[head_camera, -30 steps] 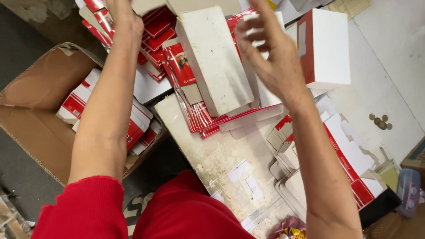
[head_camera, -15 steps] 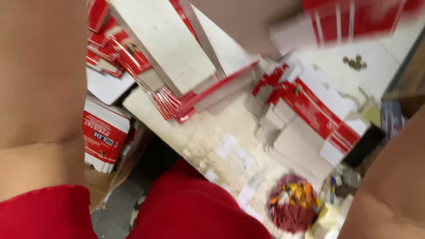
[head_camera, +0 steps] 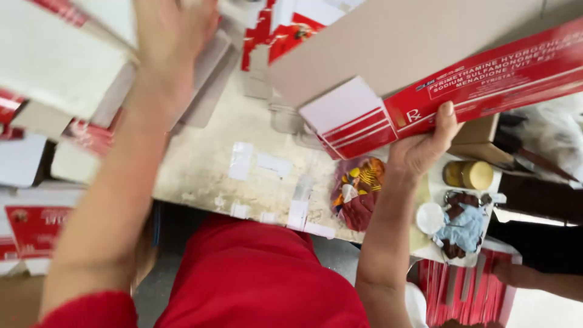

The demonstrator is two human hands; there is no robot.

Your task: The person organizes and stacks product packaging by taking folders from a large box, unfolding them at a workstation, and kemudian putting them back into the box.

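My right hand (head_camera: 428,143) grips the lower edge of a flat red-and-white carton blank (head_camera: 425,67), its grey cardboard inside facing up, held above the worn table (head_camera: 212,158). My left hand (head_camera: 170,36) is raised at the upper left, its fingers on a white flattened carton (head_camera: 67,67) among a pile of red-and-white cartons (head_camera: 36,225). My red clothing fills the bottom middle.
A colourful crumpled wrapper (head_camera: 358,191) lies at the table's near edge. To the right are a small yellow-lidded jar (head_camera: 469,175), a blue rag (head_camera: 464,222) and a stack of red cartons (head_camera: 461,291). Another person's hand (head_camera: 516,273) shows at lower right.
The view swung right along the table. My right hand came down holding a long red-and-white carton blank; my left hand stays raised at the stacked cartons.
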